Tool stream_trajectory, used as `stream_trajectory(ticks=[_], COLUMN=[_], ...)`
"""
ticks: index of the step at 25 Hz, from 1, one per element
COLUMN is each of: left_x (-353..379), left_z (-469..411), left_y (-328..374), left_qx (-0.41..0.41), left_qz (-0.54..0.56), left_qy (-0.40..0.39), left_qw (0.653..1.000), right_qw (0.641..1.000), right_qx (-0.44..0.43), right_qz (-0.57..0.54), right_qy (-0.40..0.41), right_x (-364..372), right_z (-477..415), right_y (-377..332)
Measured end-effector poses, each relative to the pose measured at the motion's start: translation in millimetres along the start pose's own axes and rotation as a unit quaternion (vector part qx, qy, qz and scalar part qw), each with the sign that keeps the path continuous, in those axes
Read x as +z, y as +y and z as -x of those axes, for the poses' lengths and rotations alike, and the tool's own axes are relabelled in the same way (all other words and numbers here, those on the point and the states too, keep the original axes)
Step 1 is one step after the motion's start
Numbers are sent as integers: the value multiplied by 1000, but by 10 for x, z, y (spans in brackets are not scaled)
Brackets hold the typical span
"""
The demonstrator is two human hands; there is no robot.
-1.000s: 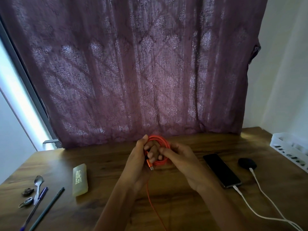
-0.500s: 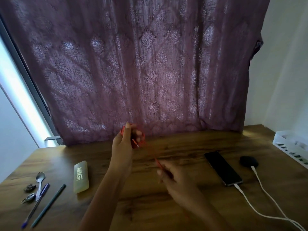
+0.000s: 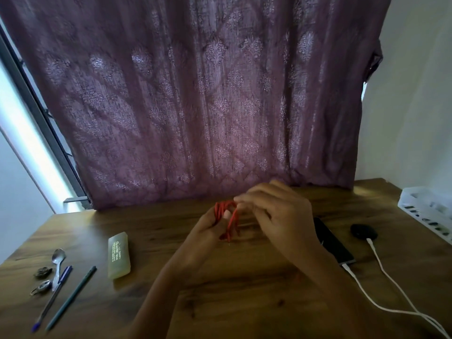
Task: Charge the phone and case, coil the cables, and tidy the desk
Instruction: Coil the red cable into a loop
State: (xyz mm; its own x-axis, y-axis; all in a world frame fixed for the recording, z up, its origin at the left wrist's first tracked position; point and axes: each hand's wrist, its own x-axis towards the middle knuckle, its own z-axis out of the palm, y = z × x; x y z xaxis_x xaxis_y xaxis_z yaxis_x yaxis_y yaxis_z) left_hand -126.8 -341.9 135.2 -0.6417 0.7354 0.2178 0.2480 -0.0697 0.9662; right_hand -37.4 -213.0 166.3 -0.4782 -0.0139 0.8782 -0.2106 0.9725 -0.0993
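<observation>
Head view is showing me the left hand point(image 3: 205, 231) gripping the red cable point(image 3: 228, 223), its loops standing roughly upright above the desk point(image 3: 244, 302). The right hand point(image 3: 281, 216) is curling over the coil's top from the right. Blur is stopping me telling whether it pinches anything. The pale case's point(image 3: 119, 255) print is unreadable.

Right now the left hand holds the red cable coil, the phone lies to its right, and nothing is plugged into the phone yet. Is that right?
Not quite: the head view shows a white cable plugged into the near end of the phone. The rest holds: the left hand holds the red cable coil, and the phone lies to its right.
</observation>
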Motion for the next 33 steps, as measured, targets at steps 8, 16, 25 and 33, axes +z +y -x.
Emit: stream_trajectory(ticks=[8, 16, 25, 33], left_x=[69, 66, 73, 147], left_z=[35, -20, -12, 33], left_y=[311, 336, 235, 211], left_qx=[-35, -55, -55, -34], left_qz=[143, 330, 400, 255], left_qy=[-84, -36, -7, -1], left_qw=[986, 942, 915, 966], right_qw=[958, 720, 619, 738], right_qx=[175, 458, 516, 483], right_qz=[-226, -518, -588, -456], right_qy=[14, -65, -64, -116], right_x=[239, 308, 223, 57], right_z=[-45, 166, 261, 267], right_y=[211, -15, -110, -117])
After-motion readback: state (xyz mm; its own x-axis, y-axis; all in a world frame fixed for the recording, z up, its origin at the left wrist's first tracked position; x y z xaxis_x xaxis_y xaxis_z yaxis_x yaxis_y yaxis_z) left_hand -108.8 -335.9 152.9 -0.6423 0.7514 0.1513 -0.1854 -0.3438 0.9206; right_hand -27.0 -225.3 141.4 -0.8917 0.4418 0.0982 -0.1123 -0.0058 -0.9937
